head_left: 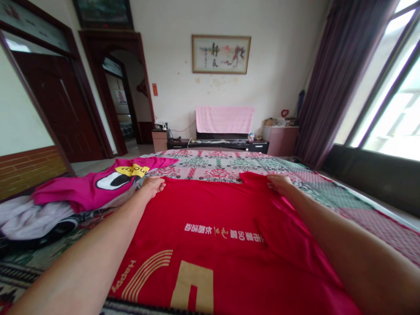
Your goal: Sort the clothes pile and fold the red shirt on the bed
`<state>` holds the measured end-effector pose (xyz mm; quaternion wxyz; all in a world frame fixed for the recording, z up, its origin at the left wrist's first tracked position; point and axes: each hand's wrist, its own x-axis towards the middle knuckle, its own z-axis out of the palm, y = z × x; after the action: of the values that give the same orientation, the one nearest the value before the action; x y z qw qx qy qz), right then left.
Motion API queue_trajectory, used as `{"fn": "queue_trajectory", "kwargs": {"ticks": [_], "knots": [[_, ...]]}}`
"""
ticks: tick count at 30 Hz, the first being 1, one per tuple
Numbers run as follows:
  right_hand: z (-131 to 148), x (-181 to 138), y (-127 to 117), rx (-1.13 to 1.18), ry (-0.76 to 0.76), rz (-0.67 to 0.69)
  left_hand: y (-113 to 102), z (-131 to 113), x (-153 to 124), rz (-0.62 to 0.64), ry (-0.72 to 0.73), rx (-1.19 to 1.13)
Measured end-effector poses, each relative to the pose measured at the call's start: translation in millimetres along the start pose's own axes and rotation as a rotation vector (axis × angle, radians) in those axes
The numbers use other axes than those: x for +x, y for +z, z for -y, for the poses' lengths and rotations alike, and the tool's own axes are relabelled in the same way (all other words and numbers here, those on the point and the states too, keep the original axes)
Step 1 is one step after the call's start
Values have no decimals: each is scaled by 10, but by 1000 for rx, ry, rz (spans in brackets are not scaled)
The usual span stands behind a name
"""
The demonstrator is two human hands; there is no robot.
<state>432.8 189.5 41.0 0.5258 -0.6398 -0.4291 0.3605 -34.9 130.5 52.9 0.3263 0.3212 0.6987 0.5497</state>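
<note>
Red shirt (210, 236) lies flat on the bed (223, 164), print up, no fold made yet; my left hand (152, 186) and right hand (279, 183) each pinch a far corner, pink shirt (98, 186) waiting alongside.

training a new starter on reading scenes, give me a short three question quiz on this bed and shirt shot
1. True or false: both hands rest on the far edge of the red shirt.
2. What lies left of the left hand? A) magenta shirt B) blue towel C) black shoe
3. Fill in: the red shirt lies spread on a floral ____.

Key
1. True; the right hand is at the far right corner.
2. A, the magenta shirt on the clothes pile.
3. Bedspread.
</note>
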Motion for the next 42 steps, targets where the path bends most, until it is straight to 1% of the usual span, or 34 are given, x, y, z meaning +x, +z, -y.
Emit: {"fn": "queue_trajectory", "kwargs": {"ticks": [3,5,7,9,12,14,17,18,20,23,25,29,33,36,40,41,42], "knots": [[105,-103,-68,37,2,-24,-59,-66,-97,16,30,14],[183,-176,-157,50,-25,9,-114,-113,-153,39,58,29],[266,-256,-285,60,-77,88,-183,-156,-202,66,84,42],[348,-350,-445,83,-137,195,-270,-190,-251,104,108,42],[435,-532,-727,129,-204,337,-445,-206,-348,190,129,20],[442,-670,-925,125,-214,427,-584,-176,-423,253,137,19],[372,-848,-1175,1,-140,546,-779,-64,-501,325,150,95],[339,-889,-1231,-62,-117,560,-829,-16,-509,346,153,137],[287,-942,-1289,-191,-105,523,-899,77,-502,389,167,230],[297,-991,-1248,-351,-179,397,-933,149,-481,452,196,387],[358,-1043,-1159,-438,-272,378,-924,133,-500,468,210,488],[445,-1206,-908,-651,-456,492,-884,28,-612,448,265,621],[329,-1299,-662,-828,-549,563,-885,1,-637,435,295,723],[226,-1289,-568,-883,-588,562,-928,47,-569,461,313,735],[249,-1263,-593,-810,-754,469,-987,93,-500,494,328,732],[285,-1270,-619,-791,-750,476,-997,94,-495,503,330,735],[329,-1284,-650,-778,-706,519,-1005,91,-494,514,335,737]]}}
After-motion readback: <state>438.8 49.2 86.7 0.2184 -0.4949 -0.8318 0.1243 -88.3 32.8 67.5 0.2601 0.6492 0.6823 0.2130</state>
